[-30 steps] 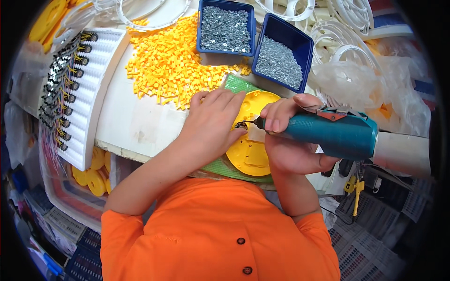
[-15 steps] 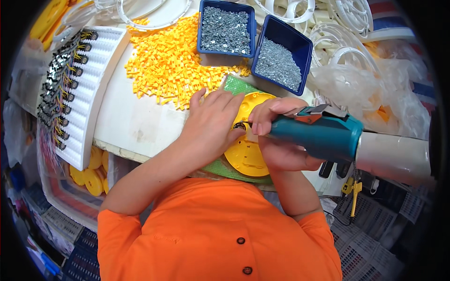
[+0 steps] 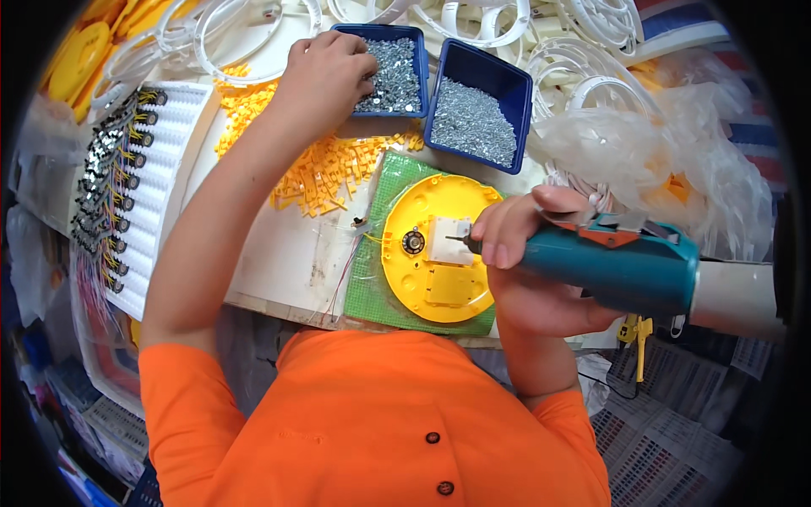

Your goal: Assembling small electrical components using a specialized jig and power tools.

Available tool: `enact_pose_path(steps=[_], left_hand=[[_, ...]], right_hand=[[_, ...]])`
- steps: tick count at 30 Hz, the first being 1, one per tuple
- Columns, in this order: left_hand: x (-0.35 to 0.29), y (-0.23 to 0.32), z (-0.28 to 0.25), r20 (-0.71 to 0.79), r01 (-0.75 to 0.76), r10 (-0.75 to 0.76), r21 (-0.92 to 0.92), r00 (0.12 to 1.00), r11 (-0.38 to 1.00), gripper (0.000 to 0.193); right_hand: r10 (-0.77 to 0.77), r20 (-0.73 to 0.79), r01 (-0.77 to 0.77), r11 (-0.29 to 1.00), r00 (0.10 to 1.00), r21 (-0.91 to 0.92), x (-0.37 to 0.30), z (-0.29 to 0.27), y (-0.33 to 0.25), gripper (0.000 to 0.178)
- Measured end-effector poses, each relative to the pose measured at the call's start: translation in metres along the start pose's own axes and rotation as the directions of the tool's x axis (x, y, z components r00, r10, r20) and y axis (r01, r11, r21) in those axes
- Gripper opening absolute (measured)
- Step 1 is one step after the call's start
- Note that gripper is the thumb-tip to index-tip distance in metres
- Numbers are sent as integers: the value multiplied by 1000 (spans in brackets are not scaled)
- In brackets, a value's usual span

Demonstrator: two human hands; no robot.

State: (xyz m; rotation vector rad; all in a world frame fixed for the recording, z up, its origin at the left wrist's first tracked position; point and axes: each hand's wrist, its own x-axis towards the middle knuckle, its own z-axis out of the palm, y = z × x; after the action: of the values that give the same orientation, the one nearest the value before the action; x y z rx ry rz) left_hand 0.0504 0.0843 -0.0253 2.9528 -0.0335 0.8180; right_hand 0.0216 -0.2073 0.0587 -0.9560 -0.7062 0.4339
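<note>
The yellow round housing (image 3: pixel 404 283) lies on a green mat (image 3: pixel 361 291) at the desk's (image 3: pixel 274 275) near edge, with a black round part (image 3: pixel 413 242) and a white block (image 3: pixel 446 243) in it; the right hand (image 3: pixel 530 291) grips a teal electric screwdriver (image 3: pixel 634 270), its tip over the block; farther from that edge, the left hand (image 3: pixel 328 74) reaches into a blue bin (image 3: pixel 421 76) of metal pieces, its fingertips hidden, so I cannot tell whether it grasps any; yellow clips (image 3: pixel 317 176) lie heaped nearer.

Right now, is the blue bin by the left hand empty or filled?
Not empty: small silvery pieces lie inside the blue bin; cannot tell how deep.
</note>
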Motion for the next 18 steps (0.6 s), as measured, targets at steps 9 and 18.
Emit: enact_pose_path(steps=[9,18], left_hand=[[-4,10,-14,-40,-1,-11,-294,999,956,9],[-102,118,-54,136,37,66,-641,988,766,18]], right_hand=[[3,44,-11,985,999,173,-12,-5,4,87],[116,-16,-111,978,993,175,-8,11,5,93]])
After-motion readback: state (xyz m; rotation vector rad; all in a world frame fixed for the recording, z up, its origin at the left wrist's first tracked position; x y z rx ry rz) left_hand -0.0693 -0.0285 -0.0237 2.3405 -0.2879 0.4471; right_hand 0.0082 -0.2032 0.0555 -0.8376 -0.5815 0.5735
